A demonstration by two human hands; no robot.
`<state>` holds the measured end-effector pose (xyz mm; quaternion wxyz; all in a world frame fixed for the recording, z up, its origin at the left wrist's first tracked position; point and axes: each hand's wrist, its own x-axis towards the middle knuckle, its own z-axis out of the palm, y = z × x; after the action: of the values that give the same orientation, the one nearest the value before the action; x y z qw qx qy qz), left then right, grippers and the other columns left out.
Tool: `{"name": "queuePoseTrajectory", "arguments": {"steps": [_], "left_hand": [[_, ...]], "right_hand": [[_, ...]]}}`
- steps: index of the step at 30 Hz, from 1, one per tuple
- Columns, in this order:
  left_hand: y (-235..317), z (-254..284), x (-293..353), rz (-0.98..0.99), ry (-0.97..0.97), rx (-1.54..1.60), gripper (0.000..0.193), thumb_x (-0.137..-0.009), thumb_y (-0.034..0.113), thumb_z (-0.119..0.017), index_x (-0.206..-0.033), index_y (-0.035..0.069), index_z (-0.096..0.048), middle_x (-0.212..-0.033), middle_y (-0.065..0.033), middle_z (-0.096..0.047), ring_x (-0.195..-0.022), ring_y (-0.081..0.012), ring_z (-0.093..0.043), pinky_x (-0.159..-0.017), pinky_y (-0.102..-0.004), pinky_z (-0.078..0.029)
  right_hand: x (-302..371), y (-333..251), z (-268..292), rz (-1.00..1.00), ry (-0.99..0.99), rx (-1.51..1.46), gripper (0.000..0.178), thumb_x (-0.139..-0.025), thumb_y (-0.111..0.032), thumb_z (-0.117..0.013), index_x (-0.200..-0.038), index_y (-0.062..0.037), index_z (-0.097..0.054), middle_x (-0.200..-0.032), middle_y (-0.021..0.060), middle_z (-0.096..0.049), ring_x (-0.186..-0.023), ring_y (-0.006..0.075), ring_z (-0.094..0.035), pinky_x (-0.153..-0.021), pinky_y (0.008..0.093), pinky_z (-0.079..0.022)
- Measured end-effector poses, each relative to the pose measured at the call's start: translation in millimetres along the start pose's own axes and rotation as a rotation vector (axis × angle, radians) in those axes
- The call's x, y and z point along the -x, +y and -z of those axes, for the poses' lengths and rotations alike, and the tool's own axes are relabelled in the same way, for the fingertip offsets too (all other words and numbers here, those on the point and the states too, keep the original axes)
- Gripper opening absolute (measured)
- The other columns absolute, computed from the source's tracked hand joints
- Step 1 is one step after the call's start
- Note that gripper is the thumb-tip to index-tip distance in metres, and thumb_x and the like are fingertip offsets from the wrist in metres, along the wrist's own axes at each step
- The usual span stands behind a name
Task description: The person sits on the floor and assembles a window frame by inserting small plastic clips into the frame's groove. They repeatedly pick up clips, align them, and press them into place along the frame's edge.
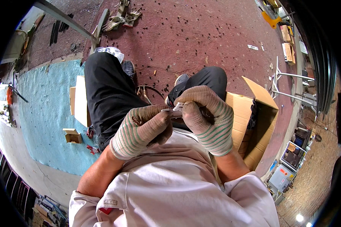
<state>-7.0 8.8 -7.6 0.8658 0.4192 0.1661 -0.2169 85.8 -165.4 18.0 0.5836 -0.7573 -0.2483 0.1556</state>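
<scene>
Both my hands wear dirty knitted work gloves with green stripes and meet in front of my lap. My left hand (144,130) is closed, thumb against fingers, with a thin pale tip showing at the pinch; what it belongs to is mostly hidden. My right hand (209,119) pinches a small white plastic piece (179,106) between thumb and forefinger. The two pinches are a short way apart, and the exact kind of the white piece is too small to tell. Just right of my right hand stands an opened cardboard box (239,113) with dark items inside.
On the left, a blue mat (45,113) carries a small open carton (72,137) and a white-faced box (80,100). Loose gloves (121,20) lie ahead on the red floor (185,34), among scattered dark bits. A white metal frame (291,89) stands at the right.
</scene>
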Motion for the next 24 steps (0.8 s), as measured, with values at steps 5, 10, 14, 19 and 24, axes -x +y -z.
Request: {"name": "queuePoseTrajectory", "arguments": {"steps": [5,10,14,19,24], "left_hand": [[-2.8,1.3,0.2,0.011,0.019,-0.005,0.041,-0.100,0.041,-0.058,-0.103,0.001,-0.065,-0.066,-0.0001,-0.056,-0.049,-0.0048,-0.043,-0.044,-0.0203,-0.029],[-4.6,2.1,-0.5,-0.005,0.000,0.036,0.041,-0.100,0.041,-0.058,-0.103,0.000,-0.064,-0.066,-0.0002,-0.056,-0.049,-0.0050,-0.042,-0.044,-0.0204,-0.029],[-4.1,0.7,-0.2,-0.001,0.018,0.043,0.041,-0.100,0.041,-0.058,-0.102,0.000,-0.064,-0.066,-0.0002,-0.055,-0.049,-0.0053,-0.042,-0.043,-0.0207,-0.028],[-2.8,1.7,0.9,-0.008,0.010,0.066,0.041,-0.099,0.040,-0.059,-0.104,-0.001,-0.064,-0.068,-0.0005,-0.056,-0.049,-0.0054,-0.042,-0.043,-0.0208,-0.028],[-3.2,3.4,0.9,-0.002,0.009,0.056,0.041,-0.099,0.040,-0.060,-0.106,-0.001,-0.063,-0.068,-0.0002,-0.055,-0.050,-0.0052,-0.042,-0.044,-0.0207,-0.029]], "right_hand": [[4.1,4.7,-2.6,-0.085,0.009,-0.177,0.013,-0.083,0.000,-0.073,-0.094,-0.0048,-0.068,-0.096,0.0053,-0.068,-0.088,0.0132,-0.064,-0.078,0.0269,-0.052],[3.5,1.7,-0.2,-0.124,-0.043,-0.180,0.014,-0.082,0.001,-0.073,-0.093,-0.0051,-0.066,-0.100,0.0054,-0.066,-0.089,0.0131,-0.063,-0.080,0.0274,-0.052],[2.7,3.7,-1.5,-0.052,-0.050,-0.187,0.015,-0.082,0.000,-0.074,-0.093,-0.0050,-0.066,-0.100,0.0061,-0.065,-0.090,0.0137,-0.063,-0.080,0.0279,-0.051],[0.7,2.3,-2.5,-0.028,-0.056,-0.113,0.015,-0.081,0.000,-0.074,-0.092,-0.0041,-0.065,-0.098,0.0072,-0.065,-0.089,0.0163,-0.063,-0.080,0.0291,-0.052],[-0.7,-0.1,-4.2,0.000,-0.039,-0.049,0.014,-0.080,0.000,-0.074,-0.091,-0.0034,-0.064,-0.093,0.0078,-0.065,-0.086,0.0179,-0.064,-0.079,0.0297,-0.052]]}}
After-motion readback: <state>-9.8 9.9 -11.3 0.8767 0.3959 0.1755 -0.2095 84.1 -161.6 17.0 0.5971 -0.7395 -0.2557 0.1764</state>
